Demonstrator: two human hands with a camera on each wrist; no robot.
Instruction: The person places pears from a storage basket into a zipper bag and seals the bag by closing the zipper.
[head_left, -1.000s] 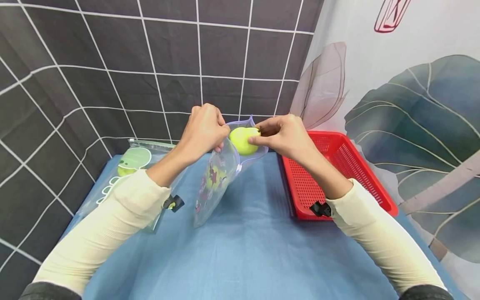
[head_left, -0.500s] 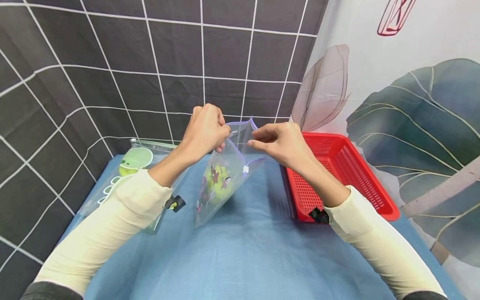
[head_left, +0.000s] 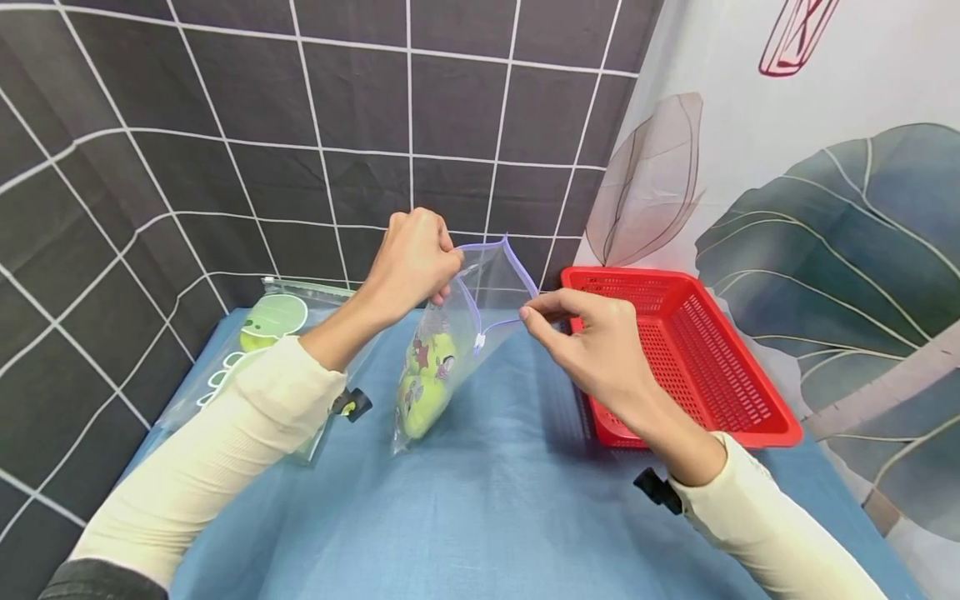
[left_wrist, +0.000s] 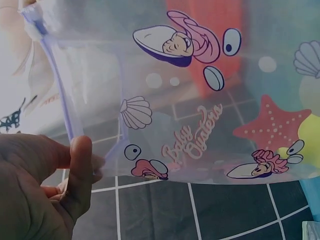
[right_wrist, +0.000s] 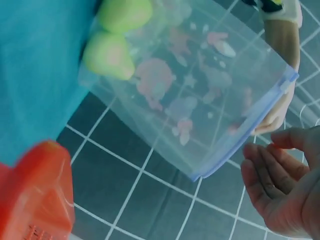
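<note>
My left hand (head_left: pixel 416 258) pinches the purple-edged mouth of a clear zip bag (head_left: pixel 487 292), holding it up with the mouth spread. Two yellow-green pears (right_wrist: pixel 116 55) lie low in the bag, behind its printed shells and starfish. Beside the right side of the mouth is my right hand (head_left: pixel 592 337), its thumb and fingers apart in the right wrist view with nothing between them. A white slider (head_left: pixel 479 342) sits on the zip. The left wrist view has the left thumb and fingers (left_wrist: pixel 80 165) gripping the bag's edge.
A red perforated basket (head_left: pixel 697 350) stands right of the bag on the blue cloth (head_left: pixel 465 517). Another clear bag (head_left: pixel 273 321), with a green print and something yellow-green inside, lies at the left, partly behind the left forearm. A dark tiled backdrop (head_left: pixel 360 100) rises behind.
The right hand has let go of a pear, which dropped into the bag and now lies low inside. That hand then moved down and right along the mouth; the left hand has stayed put.
</note>
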